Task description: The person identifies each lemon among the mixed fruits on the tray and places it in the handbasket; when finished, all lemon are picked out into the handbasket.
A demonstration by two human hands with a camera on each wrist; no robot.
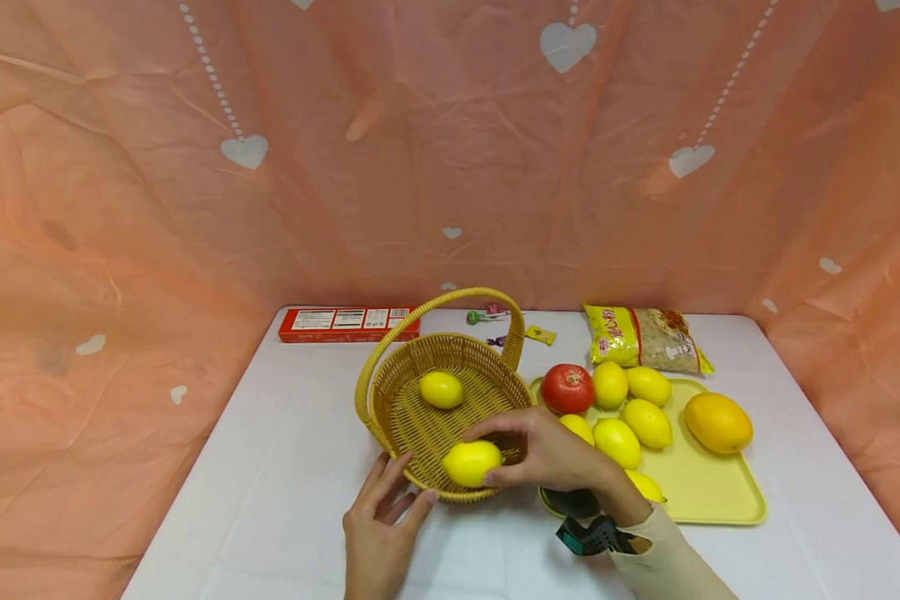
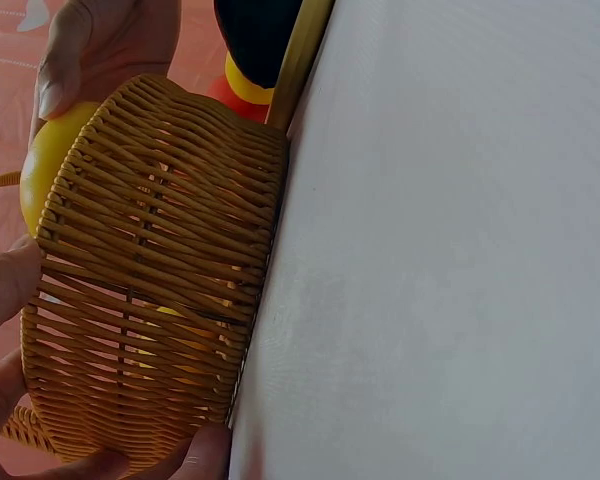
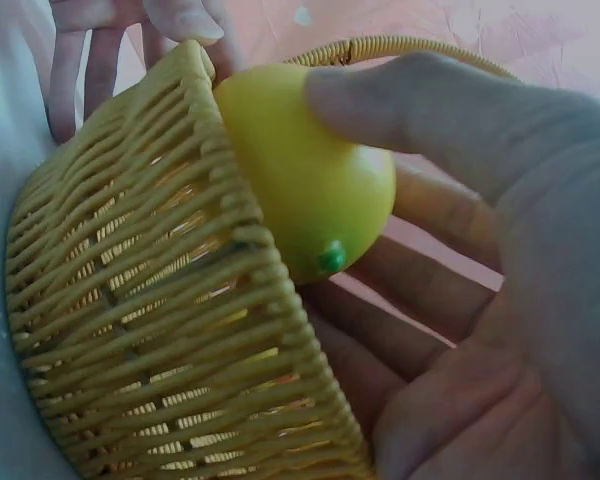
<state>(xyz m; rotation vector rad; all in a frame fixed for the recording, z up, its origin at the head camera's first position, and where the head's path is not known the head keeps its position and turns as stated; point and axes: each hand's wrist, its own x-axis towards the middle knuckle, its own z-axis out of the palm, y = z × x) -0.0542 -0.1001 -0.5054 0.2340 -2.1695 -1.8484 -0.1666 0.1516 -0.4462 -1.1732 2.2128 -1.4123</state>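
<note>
A lemon (image 1: 471, 464) is gripped between the thumb and fingers of my right hand (image 1: 558, 450), low over the near rim of a wicker basket (image 1: 371, 396). In the right wrist view this lemon (image 3: 305, 180) shows a green stem end and overlaps the rim. My left hand (image 1: 384, 525) holds the basket's near left side; the left wrist view shows the thumb by the rim and fingertips against the woven wall (image 2: 160, 240). Inside, a second lemon (image 1: 441, 390) lies on the basket floor toward the back.
Right of the basket, a yellow tray (image 1: 708, 492) holds several lemons (image 1: 647, 423), a red pomegranate-like fruit (image 1: 567, 389) and an orange-yellow fruit (image 1: 718, 423). Behind are a food packet (image 1: 645, 339), wrapped candies (image 1: 540, 334) and a red box (image 1: 348, 325). The basket's handle (image 1: 450, 296) arches upright.
</note>
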